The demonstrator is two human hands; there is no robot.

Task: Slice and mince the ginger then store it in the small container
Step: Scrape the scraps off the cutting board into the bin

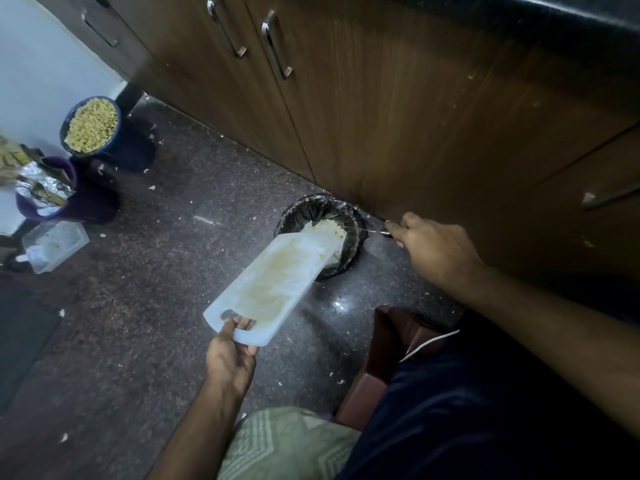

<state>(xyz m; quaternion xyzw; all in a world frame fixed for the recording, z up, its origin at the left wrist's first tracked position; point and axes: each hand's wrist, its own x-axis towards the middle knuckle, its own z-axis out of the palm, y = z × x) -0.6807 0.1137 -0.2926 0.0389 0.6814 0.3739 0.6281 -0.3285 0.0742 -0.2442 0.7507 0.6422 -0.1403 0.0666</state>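
Dark speckled stone floor (166, 237) runs up to brown wooden cabinets (346, 116). Against the cabinet base sits a small bin lined with a black bag (349, 216). The left hand (230, 358) grips the handle slot of a white cutting board (273, 282), tilted so its far end rests over the bin, where pale minced ginger (330, 227) is heaped. The right hand (433, 251) is closed around a knife (375, 232) whose blade reaches toward the ginger. A blue tub of yellow bits (91, 124) and a clear plastic container (55, 244) stand near the floor's left edge.

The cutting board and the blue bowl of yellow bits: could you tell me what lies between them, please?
In the head view, only dark floor with scattered white scraps lies between the cutting board and blue bowl.
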